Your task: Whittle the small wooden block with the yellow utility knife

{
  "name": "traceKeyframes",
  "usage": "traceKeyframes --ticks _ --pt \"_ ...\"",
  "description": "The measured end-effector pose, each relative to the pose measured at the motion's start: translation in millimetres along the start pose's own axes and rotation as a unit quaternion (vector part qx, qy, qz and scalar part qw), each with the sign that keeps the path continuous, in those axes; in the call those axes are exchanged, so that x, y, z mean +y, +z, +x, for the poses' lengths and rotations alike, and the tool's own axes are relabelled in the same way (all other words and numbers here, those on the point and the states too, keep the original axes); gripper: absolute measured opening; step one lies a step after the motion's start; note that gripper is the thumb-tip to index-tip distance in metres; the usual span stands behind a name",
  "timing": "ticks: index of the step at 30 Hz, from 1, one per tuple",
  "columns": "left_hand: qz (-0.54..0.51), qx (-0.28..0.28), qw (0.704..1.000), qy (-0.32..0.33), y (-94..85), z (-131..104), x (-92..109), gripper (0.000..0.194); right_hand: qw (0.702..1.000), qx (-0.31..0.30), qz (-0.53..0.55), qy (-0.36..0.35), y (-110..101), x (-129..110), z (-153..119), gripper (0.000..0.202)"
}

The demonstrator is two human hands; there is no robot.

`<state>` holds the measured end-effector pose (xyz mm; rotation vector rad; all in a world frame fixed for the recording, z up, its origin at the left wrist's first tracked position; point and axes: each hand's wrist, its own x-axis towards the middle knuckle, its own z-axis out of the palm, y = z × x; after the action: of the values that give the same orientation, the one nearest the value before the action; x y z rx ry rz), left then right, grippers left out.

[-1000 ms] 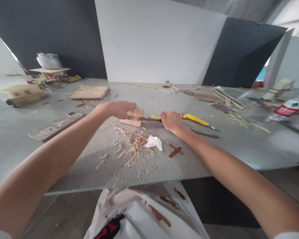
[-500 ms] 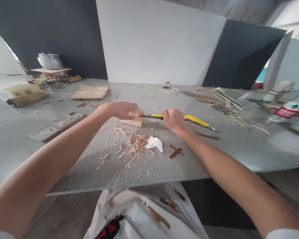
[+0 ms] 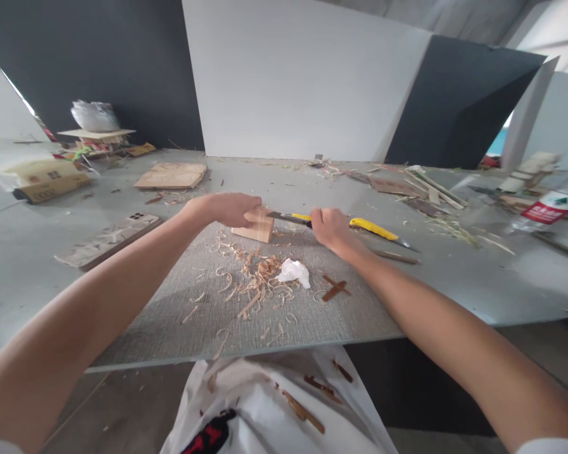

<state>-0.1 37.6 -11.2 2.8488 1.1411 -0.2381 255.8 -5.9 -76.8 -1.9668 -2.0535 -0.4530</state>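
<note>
My left hand (image 3: 230, 210) is closed round a small pale piece of wood (image 3: 261, 222), just above the front of the work area. Beneath it lies a wooden block (image 3: 252, 235), partly covered by the held piece. In a fist, my right hand (image 3: 330, 226) grips a utility knife (image 3: 301, 217) with some yellow showing; its dark blade points left and meets the wood's right edge. Most of the handle is hidden in the fingers. Behind that hand, a second yellow utility knife (image 3: 373, 228) rests on the table, blade to the right.
Curled wood shavings (image 3: 260, 277) and a crumpled white tissue (image 3: 294, 272) lie on a grey mat (image 3: 170, 328). To the left are a carved wood strip (image 3: 108, 241) and a flat board (image 3: 170, 175). Scraps (image 3: 430, 189) and a plastic bottle (image 3: 546, 209) stand right.
The knife's blade has turned and shows more of its flat side. The wood in my left hand has tilted, with a broader face in view. My right hand has shifted slightly right.
</note>
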Motion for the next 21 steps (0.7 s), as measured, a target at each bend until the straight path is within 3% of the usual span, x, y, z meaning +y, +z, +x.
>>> traceKeyframes --ticks 6,11,15,21 --pt "-0.010 0.000 1.000 0.006 -2.2 -2.6 4.5 0.041 0.999 -0.033 0.000 0.018 1.0 -2.5 3.3 0.054" --pt "0.001 0.014 1.000 -0.001 0.1 -0.4 1.6 0.047 0.996 -0.060 -0.059 -0.022 1.9 -6.1 -1.4 0.054" --pt "0.001 0.007 1.000 0.001 1.9 1.8 -2.3 0.049 0.997 -0.039 -0.054 -0.035 3.9 -4.8 -3.4 0.058" --pt "-0.012 0.015 1.000 0.005 0.6 -0.1 0.9 0.044 1.000 0.028 0.005 0.008 5.2 -0.3 4.7 0.058"
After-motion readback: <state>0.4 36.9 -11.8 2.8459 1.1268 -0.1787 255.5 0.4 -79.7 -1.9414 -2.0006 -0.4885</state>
